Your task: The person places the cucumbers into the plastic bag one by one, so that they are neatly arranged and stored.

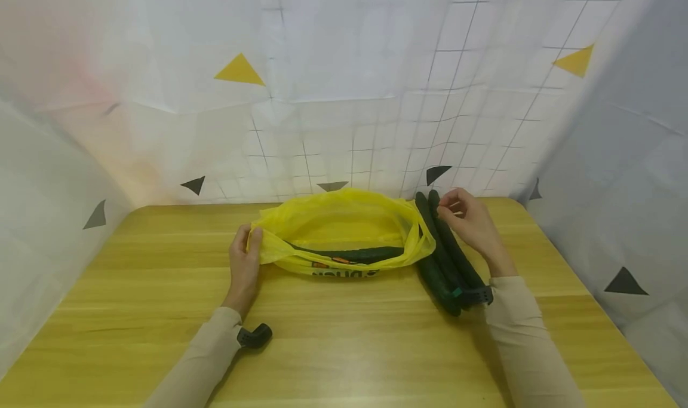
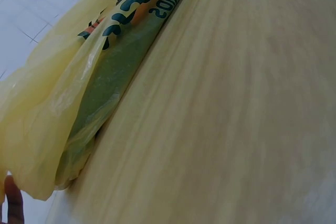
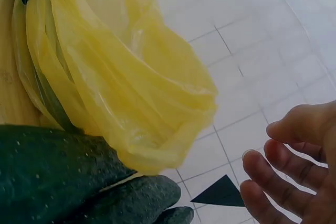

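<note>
A yellow plastic bag with dark printing lies on the table, its mouth spread wide. Inside it is a dark green cucumber, which shows through the thin plastic in the left wrist view. My left hand pinches the bag's left rim between thumb and fingers. Against the right end of the bag lie more cucumbers, side by side and slanting toward the front. Over their far ends hovers my right hand, fingers loosely bent and holding nothing; the right wrist view shows it apart from bag and cucumbers.
The wooden table ends at a white sheet marked with grid lines and triangles. Grey-white sheets also stand along both sides. Each wrist carries a black strap-mounted device, the left one close above the table.
</note>
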Motion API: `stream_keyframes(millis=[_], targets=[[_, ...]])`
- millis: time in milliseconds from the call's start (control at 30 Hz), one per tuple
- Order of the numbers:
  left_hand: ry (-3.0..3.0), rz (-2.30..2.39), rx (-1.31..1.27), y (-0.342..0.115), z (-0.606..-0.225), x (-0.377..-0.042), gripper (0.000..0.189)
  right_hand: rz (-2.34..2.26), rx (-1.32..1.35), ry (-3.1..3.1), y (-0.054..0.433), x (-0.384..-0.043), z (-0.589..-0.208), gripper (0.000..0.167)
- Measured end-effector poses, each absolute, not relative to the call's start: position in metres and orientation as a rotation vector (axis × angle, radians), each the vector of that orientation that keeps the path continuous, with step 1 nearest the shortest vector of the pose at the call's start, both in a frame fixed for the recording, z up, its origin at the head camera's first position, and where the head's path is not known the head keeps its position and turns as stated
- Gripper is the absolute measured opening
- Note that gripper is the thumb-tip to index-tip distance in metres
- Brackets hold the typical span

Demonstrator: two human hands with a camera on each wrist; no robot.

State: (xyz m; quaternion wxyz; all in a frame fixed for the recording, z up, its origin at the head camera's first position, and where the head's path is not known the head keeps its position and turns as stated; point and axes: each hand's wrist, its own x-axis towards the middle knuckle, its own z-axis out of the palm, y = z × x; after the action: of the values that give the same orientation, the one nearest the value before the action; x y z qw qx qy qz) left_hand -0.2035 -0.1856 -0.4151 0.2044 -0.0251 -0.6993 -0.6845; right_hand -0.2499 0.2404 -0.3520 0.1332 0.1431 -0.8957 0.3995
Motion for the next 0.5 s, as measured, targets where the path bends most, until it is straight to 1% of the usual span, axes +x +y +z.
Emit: stream_keyframes(millis=[333, 500], targets=[[-1.983, -1.884, -0.058, -0.186, -0.414, -0.203, 0.029, 1.171, 0.311, -2.673, 0.253, -0.252, -0.355, 0.025], [-2.000, -1.883, -0.039, -0.186, -0.413, -0.202, 0.030, 1.213, 0.272, -2.745, 0.261, -0.254, -0.357, 0.029]])
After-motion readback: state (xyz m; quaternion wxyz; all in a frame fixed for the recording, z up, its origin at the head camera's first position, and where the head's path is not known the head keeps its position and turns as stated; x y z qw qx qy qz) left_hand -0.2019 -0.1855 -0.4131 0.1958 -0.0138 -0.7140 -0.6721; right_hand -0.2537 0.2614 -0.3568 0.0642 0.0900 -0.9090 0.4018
